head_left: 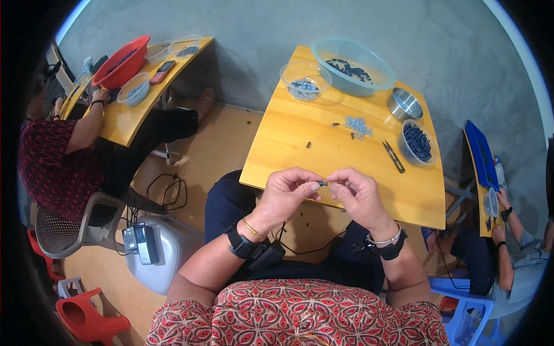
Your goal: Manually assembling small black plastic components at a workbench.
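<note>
Over the near edge of the yellow wooden table (277, 147), my left hand (288, 193) and my right hand (359, 195) meet fingertip to fingertip. Between them is a small dark cylindrical piece (322, 183), pinched by thumb and forefinger on both sides. Its exact kind is too small to make out. Beyond my hands, a pile of small pale grey pieces (359, 127) lies on the tabletop, with a few loose dark pieces (309, 145) around it. Thread snips (393, 156) with black handles rest to the right of the pile.
At the table's back stand a pale blue basin (381, 86) of dark pieces and a clear bowl (284, 72) of grey ones. A steel bowl (407, 105) and a tub of dark pieces (416, 143) line the right. People work at tables left (63, 167) and right (522, 259).
</note>
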Available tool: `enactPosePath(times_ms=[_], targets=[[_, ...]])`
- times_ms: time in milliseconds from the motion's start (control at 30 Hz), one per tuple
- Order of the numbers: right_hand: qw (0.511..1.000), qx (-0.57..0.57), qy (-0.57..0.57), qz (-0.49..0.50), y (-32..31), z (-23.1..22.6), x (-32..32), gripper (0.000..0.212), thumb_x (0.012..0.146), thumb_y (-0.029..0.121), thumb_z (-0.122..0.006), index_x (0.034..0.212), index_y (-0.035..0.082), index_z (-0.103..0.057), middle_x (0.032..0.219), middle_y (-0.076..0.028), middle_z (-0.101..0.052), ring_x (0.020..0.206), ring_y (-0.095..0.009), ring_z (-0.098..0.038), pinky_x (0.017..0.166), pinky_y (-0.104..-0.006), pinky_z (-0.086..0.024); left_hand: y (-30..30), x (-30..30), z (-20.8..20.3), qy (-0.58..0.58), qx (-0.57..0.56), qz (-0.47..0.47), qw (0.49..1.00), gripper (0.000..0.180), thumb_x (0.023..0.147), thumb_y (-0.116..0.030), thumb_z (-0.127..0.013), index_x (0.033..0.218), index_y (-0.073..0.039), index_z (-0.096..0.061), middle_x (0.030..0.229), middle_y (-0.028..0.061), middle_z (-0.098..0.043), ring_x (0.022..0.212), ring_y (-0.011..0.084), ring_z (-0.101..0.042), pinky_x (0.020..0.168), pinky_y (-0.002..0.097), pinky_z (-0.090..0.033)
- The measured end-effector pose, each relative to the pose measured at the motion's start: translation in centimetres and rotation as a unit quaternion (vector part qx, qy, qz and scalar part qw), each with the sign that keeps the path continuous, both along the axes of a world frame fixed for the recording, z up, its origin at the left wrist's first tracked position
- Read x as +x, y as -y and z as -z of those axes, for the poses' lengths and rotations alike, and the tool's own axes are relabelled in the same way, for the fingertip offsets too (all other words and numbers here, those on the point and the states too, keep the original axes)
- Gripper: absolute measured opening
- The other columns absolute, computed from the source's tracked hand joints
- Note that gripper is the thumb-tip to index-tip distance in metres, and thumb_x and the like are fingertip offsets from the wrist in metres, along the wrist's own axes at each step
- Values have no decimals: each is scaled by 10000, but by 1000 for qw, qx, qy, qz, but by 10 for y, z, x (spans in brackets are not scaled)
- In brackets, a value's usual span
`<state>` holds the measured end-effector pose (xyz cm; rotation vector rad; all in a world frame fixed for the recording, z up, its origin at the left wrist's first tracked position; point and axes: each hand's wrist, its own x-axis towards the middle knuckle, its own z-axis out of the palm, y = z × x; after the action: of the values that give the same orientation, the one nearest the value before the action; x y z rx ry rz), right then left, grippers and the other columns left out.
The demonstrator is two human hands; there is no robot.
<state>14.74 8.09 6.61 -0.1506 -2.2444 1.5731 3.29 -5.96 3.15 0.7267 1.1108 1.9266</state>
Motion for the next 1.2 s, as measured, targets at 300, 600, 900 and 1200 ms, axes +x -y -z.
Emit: enactPosePath(times_ms=[300,600,900,1200], targets=[[1000,28,-6,1,4,-4,-2,73,811,11,-591,871,-2,-551,760,-61,-604,692,-101,-583,613,-230,-476,-2,4,-5,18,-14,-1,1000,142,845,-33,-571,975,18,-597,849,87,-627,752,159,-626,695,263,-526],[970,229,-84,-21,2,-10,-4,111,754,-38,-579,834,16,-522,744,-120,-546,670,-256,-573,589,-305,-462,-3,-1,-1,123,11,48,991,138,871,-66,-537,928,44,-598,758,87,-601,670,159,-587,670,303,-541],[975,211,-72,-15,-1,-11,-3,176,740,-24,-604,899,7,-534,775,-123,-552,692,-245,-577,603,-300,-468,-3,-3,1,174,30,78,981,159,874,-111,-544,916,32,-599,738,82,-595,657,153,-583,654,297,-540],[995,91,34,-12,-4,-5,1,70,810,30,-608,856,-3,-567,743,-34,-564,689,-76,-528,611,-222,-445,-6,-3,5,159,28,66,985,137,861,-79,-558,927,30,-604,758,79,-598,677,149,-585,657,287,-536]])
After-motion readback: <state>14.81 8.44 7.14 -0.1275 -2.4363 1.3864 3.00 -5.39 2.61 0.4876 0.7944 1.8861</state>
